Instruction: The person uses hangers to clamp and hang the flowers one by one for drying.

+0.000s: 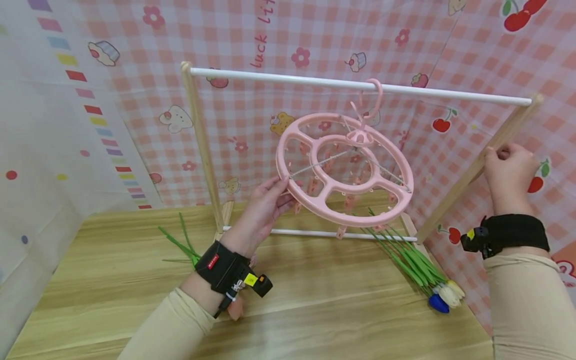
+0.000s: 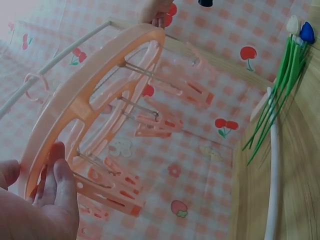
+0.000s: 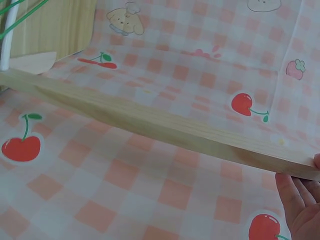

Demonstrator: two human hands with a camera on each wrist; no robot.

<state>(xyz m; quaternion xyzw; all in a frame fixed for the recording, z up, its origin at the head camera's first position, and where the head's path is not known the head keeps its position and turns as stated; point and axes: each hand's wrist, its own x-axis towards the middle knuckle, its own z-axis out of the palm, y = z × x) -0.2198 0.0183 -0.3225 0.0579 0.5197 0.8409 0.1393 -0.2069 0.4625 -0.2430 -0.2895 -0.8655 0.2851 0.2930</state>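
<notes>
Currently left hand [image 1: 265,207] pinching pink hanger [image 1: 344,170] rim, right hand [image 1: 508,172] gripping rack's wooden leg [image 1: 468,177], hands well apart.

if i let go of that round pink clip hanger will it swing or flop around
The round pink hanger looks like rigid, openwork plastic, so probably stiff and light. It hangs by one hook on the white rail, tilted under the left hand, so it would likely swing level. The clips dangle and would probably jiggle.

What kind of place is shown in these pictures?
Probably a small staged laundry corner, not a real home: printed pink checked backdrop sheets serve as walls, and a small wooden drying rack on a wood-grain tabletop carries a round pink plastic clip hanger.
</notes>
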